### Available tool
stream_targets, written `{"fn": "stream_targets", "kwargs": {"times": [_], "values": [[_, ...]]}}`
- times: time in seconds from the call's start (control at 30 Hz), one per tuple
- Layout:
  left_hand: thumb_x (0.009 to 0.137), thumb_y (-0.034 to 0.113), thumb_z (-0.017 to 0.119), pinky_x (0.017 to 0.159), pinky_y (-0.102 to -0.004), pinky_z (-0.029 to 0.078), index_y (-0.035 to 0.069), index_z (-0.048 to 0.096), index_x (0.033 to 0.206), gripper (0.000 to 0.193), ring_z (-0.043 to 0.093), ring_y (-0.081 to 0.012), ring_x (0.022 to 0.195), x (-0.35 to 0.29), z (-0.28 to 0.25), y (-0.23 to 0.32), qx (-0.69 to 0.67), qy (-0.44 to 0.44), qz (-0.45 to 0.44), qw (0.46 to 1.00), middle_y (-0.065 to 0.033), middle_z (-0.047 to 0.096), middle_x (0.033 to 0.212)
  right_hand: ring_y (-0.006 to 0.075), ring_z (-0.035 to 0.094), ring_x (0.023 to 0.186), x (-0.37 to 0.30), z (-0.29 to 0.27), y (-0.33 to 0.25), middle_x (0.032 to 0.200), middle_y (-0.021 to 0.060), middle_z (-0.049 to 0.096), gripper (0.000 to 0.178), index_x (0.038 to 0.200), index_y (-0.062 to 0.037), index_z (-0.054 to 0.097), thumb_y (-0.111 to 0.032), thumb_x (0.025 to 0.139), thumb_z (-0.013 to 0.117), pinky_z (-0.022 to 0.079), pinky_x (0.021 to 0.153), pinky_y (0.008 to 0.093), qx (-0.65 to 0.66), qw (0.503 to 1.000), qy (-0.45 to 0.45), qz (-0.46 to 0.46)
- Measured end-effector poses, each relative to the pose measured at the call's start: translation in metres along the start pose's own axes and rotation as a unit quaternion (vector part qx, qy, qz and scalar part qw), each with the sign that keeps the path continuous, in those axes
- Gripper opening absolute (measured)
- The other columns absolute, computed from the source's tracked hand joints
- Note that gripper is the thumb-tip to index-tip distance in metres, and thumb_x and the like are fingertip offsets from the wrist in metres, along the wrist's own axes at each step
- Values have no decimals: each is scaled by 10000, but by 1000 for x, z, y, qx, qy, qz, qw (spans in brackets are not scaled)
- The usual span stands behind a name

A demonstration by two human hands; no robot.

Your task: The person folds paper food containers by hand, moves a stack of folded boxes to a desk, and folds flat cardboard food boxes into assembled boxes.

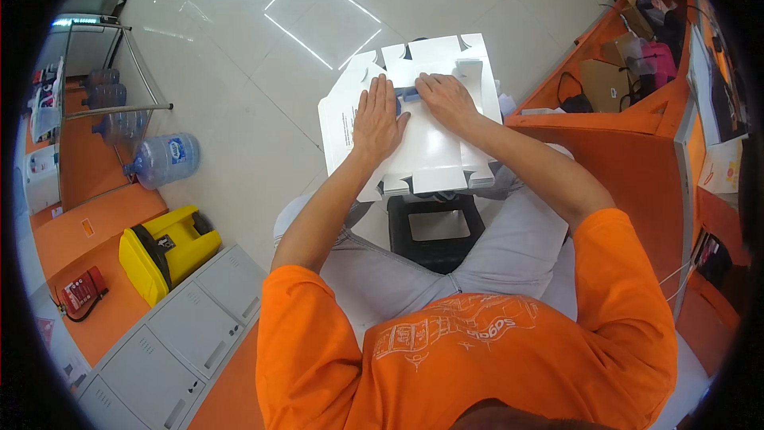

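Note:
A stack of flat, die-cut white cardboard box blanks (434, 147), with notched flaps along its edges, lies in front of me above a black stool. My left hand (379, 121) rests flat on the left part of the top blank, fingers stretched out and thumb apart. Toward the far edge, my right hand (447, 100) presses down on the same blank with its fingers bent and close together. Whatever its fingertips grip is hidden. Between the two hands shows a small blue piece or patch (411, 96), too small to name. A raised white flap (469, 72) stands right of my right hand.
The black stool (436, 259) stands between my knees. At left are large clear water bottles (169, 161), a metal rail, a yellow bin (165, 251), a red fire extinguisher (83, 290) and grey lockers (171, 342). An orange counter (605, 139) holding cartons stands at right.

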State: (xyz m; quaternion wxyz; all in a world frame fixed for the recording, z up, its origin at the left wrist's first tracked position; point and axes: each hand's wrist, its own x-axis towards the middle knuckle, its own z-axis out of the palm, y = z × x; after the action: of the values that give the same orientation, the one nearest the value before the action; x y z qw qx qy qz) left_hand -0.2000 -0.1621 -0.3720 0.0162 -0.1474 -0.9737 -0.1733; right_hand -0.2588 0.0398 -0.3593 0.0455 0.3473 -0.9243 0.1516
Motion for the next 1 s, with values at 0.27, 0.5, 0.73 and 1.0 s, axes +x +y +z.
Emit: {"fn": "stream_targets", "kwargs": {"times": [0.27,0.5,0.73,1.0], "values": [[966,279,626,1247,-517,248,-102,366,1519,720,308,-412,1525,-2,6,-6,-3,22,3,1000,-293,349,1610,406,319,1517,-19,-7,-26,1608,295,340,870,1504,113,370,-497,943,634,258,1249,484,2,997,-64,37],[951,220,609,1237,-543,246,-112,319,1534,731,310,-438,1512,1,10,-2,-51,22,9,998,-309,342,1599,394,52,1595,-38,19,-24,1693,276,125,1147,1592,109,179,-738,910,544,42,1292,503,23,991,-111,65],[963,345,604,1239,-554,229,-102,319,1548,789,286,-423,1528,1,-3,-12,-37,-10,28,999,-270,338,1622,404,-54,1599,-17,6,-36,1719,257,-4,1226,1645,28,58,-808,873,516,-20,1279,530,24,953,-275,127],[951,490,606,1247,-581,174,-66,317,1570,881,238,-436,1547,4,-4,7,36,1,-8,999,-257,342,1628,426,53,1588,-11,-11,-29,1693,283,108,1152,1643,-23,155,-704,841,624,35,1250,630,43,956,-264,117]]}}
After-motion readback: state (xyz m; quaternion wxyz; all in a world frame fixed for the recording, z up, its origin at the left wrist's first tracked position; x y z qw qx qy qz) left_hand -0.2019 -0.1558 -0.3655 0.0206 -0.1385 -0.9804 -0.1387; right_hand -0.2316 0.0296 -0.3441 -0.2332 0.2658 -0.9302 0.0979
